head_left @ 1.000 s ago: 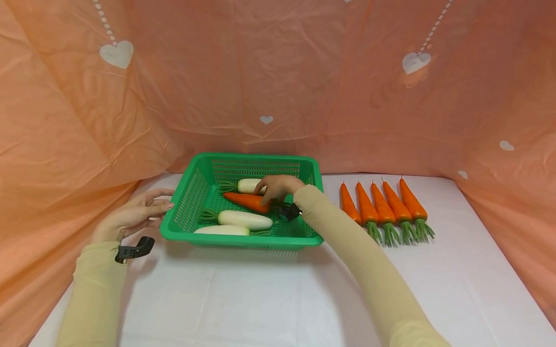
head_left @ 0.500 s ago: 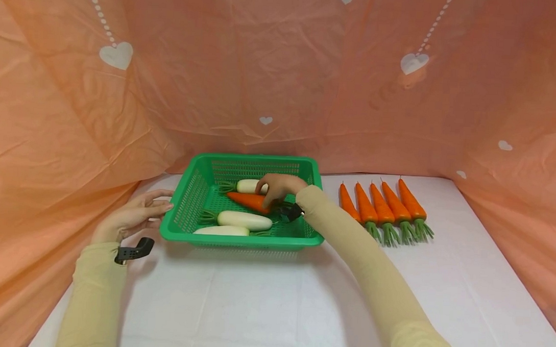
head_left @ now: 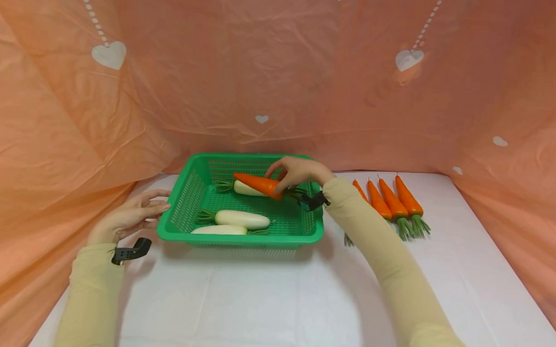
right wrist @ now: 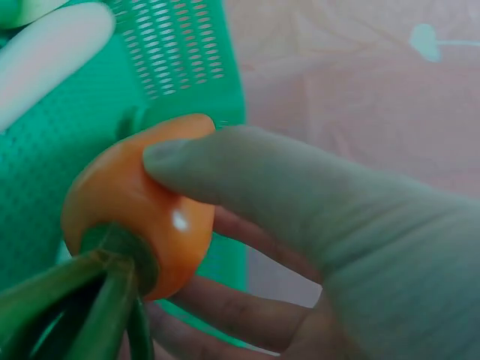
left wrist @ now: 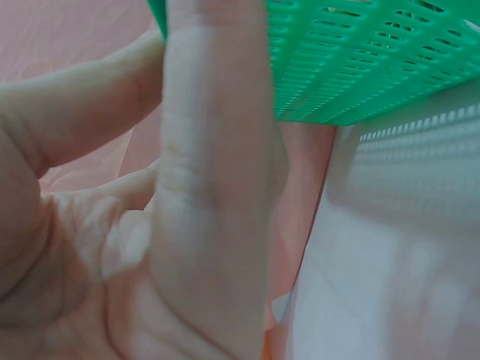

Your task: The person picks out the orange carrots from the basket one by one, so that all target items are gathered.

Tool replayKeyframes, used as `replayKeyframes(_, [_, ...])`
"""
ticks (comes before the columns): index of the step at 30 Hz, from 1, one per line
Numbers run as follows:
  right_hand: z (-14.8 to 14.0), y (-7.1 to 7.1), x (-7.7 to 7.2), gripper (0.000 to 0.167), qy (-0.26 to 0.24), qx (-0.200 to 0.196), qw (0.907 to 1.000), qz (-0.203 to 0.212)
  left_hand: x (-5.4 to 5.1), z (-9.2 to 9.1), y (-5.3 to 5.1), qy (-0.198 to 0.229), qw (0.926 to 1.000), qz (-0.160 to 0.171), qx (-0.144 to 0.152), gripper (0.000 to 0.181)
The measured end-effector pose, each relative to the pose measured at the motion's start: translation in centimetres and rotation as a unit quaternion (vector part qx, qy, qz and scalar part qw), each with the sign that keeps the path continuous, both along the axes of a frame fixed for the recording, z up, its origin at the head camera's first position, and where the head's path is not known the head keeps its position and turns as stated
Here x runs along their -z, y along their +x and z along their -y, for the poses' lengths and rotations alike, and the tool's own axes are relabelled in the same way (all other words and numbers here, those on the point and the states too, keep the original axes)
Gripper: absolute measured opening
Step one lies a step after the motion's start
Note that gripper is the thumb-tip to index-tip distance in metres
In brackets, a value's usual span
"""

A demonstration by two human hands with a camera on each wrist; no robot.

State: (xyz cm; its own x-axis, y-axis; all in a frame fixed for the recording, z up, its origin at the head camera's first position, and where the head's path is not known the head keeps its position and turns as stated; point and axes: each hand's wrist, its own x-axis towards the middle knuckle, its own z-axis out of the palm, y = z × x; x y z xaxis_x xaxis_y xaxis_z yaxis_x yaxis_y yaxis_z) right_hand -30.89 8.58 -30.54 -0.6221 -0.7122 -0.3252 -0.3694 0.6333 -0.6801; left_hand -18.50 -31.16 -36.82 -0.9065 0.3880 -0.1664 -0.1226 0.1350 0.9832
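Note:
My right hand [head_left: 301, 172] grips an orange carrot [head_left: 259, 184] near its leafy end, above the floor of the green basket [head_left: 240, 238]. In the right wrist view the thumb presses on the carrot's thick end [right wrist: 124, 202], with other fingers beneath it. Three white radishes lie in the basket: one [head_left: 245, 188] at the back, partly hidden by the held carrot, and two nearer ones, a middle radish [head_left: 241, 219] and a front radish [head_left: 218, 230]. My left hand [head_left: 131, 214] touches the basket's left rim with loosely extended fingers; the left wrist view shows them against its perforated wall [left wrist: 360, 60].
To the right of the basket, several carrots [head_left: 398, 206] lie in a row on the white tabletop [head_left: 236, 305], partly covered by my right sleeve [head_left: 385, 264]. A pink-orange cloth [head_left: 281, 81] with white hearts stands around the table's back and sides.
My right hand has lifted the carrot from the basket floor and moved it up and right, over the back radish. My left hand stays at the rim.

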Motion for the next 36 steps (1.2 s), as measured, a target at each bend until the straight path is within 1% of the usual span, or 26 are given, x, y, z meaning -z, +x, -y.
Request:
replayKeyframes(4, [-1.9,0.0,-1.5,0.049,-0.011,0.010,0.9999,-0.006,0.0,0.0,-0.2,0.018,0.9997,0.000,0.019,0.028])
replayKeyframes(8, [-4.1,0.1,-2.9,0.048,-0.013,0.028,0.9993,-0.019,0.1,0.0,-0.2,0.026,0.9994,0.001,0.024,0.029])
replayKeyframes(10, [-5.3,0.2,-3.6,0.048,-0.018,0.036,0.9989,-0.025,0.1,0.0,-0.2,0.021,0.9996,0.002,0.020,0.029])
replayKeyframes(14, [-7.8,0.3,-4.7,0.048,-0.034,0.051,0.9976,-0.033,0.1,0.3,-0.1,-0.010,0.9999,0.001,-0.004,0.029])
replayKeyframes(16, [-9.1,0.3,-5.0,0.048,-0.039,0.061,0.9968,-0.033,0.2,0.5,0.0,-0.018,0.9997,0.003,-0.014,0.029])
replayKeyframes(19, [-11.0,0.2,-5.2,0.048,-0.047,0.084,0.9951,-0.023,0.2,0.8,0.2,-0.014,0.9996,0.009,-0.022,0.029])
replayKeyframes(23, [-14.0,0.2,-5.2,0.049,-0.052,0.127,0.9905,-0.012,0.1,0.9,0.2,0.008,0.9996,0.015,-0.022,0.028])
replayKeyframes(26, [-16.4,0.3,-4.7,0.051,-0.054,0.154,0.9865,-0.010,0.1,0.8,0.1,0.014,0.9995,0.016,-0.025,0.028])
replayKeyframes(29, [-18.7,0.5,-3.8,0.054,-0.056,0.168,0.9841,-0.009,0.1,1.1,0.2,0.012,0.9995,0.015,-0.026,0.028])
replayKeyframes(33, [-21.7,0.9,-2.3,0.058,-0.056,0.189,0.9803,-0.011,0.3,1.4,0.3,0.001,0.9998,0.007,-0.016,0.028])
replayKeyframes(36, [-23.8,1.3,-1.1,0.059,-0.055,0.210,0.9762,-0.011,0.4,1.4,0.4,-0.003,0.9999,0.005,-0.015,0.028])
